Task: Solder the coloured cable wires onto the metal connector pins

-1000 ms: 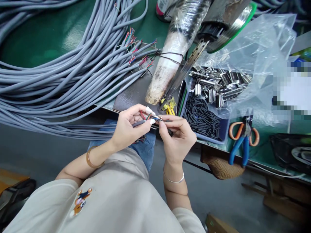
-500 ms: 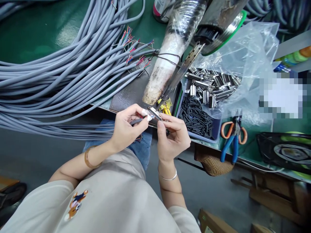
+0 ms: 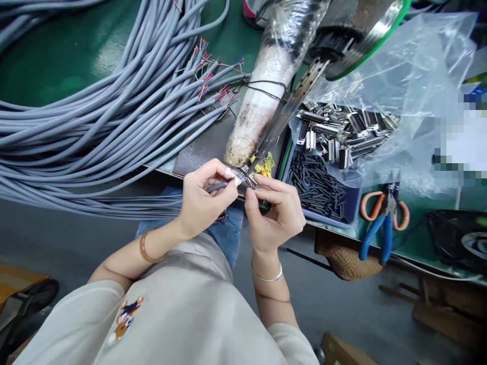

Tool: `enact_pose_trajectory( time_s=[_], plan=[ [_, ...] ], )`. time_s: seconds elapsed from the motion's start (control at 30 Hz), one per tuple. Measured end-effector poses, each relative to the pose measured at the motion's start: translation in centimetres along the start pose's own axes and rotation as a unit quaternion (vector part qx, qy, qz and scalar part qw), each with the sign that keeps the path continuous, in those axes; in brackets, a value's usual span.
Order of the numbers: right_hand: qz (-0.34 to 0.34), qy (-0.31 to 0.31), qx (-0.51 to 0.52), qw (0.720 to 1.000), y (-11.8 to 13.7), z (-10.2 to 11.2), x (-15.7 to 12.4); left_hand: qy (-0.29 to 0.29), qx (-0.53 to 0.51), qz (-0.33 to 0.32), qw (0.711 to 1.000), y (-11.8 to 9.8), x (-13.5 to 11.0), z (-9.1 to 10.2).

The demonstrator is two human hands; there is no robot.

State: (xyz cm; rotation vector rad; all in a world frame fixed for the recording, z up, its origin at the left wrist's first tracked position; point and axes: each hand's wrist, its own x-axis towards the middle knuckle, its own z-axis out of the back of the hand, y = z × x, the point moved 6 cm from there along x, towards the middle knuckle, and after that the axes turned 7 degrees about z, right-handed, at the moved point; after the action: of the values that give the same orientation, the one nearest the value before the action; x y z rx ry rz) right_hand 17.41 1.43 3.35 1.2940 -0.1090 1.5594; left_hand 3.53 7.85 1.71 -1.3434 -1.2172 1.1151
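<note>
the left hand [image 3: 201, 203] has thumb and forefinger pinched shut on the end of a grey cable [image 3: 216, 187], whose coloured wires meet a metal connector [image 3: 248, 178]. the right hand [image 3: 276, 213] is clamped on that connector, just at three o'clock of the left, fingertips almost touching. both sit at the bench edge, mid-frame. a bundle of grey cables [image 3: 95, 126] sprawls toward ten o'clock; a blue tray [image 3: 352, 198] of black sleeves lies at three o'clock, with blue-handled pliers [image 3: 380, 223] beyond it.

Connector [image 3: 248, 177] lower than before
</note>
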Motion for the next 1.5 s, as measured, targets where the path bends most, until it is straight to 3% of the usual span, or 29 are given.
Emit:
enact_pose_trajectory(
  time_s=[0.23, 0.67, 1.17, 1.5],
  plan=[
    [0.013, -0.003, -0.004, 1.0, 0.1, 0.0, 0.4, -0.012, 0.025, -0.031, 0.999, -0.6, 0.0, 0.0],
    [0.009, 0.013, -0.021, 1.0, -0.1, 0.1, 0.2, 0.0, 0.053, 0.001, 0.999, 0.1, -0.2, -0.1],
    [0.011, 0.016, -0.047, 0.999, 0.6, 0.3, 1.1, 0.013, 0.062, -0.075, 0.995, -0.3, -0.4, 0.1],
    [0.051, 0.027, -0.039, 0.998, 0.3, 0.6, -0.1, 0.029, 0.049, 0.023, 0.998, 0.1, -0.1, -0.1]
  ],
)
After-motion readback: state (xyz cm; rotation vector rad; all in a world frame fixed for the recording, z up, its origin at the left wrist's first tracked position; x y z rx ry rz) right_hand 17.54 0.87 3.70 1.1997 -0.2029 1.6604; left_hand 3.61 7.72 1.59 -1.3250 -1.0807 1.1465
